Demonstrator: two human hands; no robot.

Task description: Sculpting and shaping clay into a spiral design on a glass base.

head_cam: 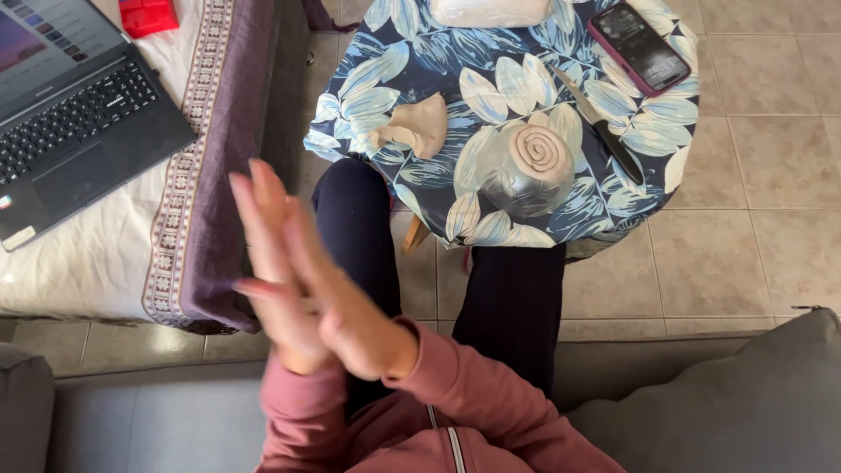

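Presently, hands: the left hand (276, 271) and right hand (346, 302) are pressing flat palm to palm above the lap, fingers straight and blurred; whether anything is lying between the palms I cannot tell.
Grip: neither hand is closing round anything visible; both are lying flat, one against the other.
Clay coil: a spiral of tan clay (540, 149) is sitting on a grey rounded form (524, 180) near the table's near edge, well apart from the hands.
Clay lump: a loose tan lump (419, 125) is resting towards the table's left edge, nearest to the hands.
Knife: a dark-handled knife (600, 127) is lying just right of the coil, its tip pointing towards the far edge.
Phone: a pink-cased phone (638, 45) is lying at the far right edge.
Table: a round table (491, 66) under a blue leaf-print cloth is carrying all this.
Bed: a laptop (74, 105) is sitting open on the bed (105, 254) to the left.
Risk: judging by positions, a reach towards the coil could be brushing the knife, and the phone seems to be sitting close enough to the edge to be knocked off.
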